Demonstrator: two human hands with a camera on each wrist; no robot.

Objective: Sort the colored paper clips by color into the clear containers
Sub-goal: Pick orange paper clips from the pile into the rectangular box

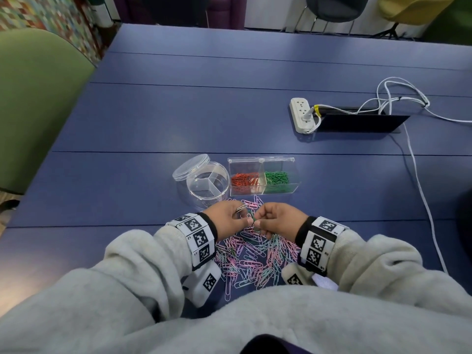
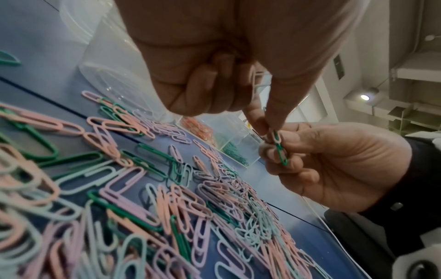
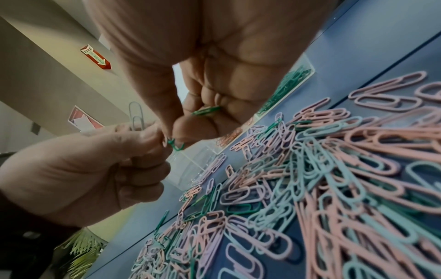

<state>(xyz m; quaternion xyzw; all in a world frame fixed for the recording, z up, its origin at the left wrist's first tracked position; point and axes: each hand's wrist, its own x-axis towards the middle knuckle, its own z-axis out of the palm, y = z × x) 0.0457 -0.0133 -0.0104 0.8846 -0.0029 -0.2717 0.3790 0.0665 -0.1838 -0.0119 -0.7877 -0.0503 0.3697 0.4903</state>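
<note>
Pinching one dark green paper clip [image 2: 278, 149] between them, the left hand [image 1: 228, 218] and right hand [image 1: 276, 220] meet at lower centre of the head view, above the mixed clip pile [image 1: 252, 259] on the blue counter [image 1: 153, 123]. Left fingers also curl round pale clips [image 3: 136, 118]; the right palm keeps another green clip [image 3: 206, 110]. Just above the hands, the rectangular container [image 1: 263, 190] holds orange and green clips; the round container [image 1: 207, 183] stands left of it.
</note>
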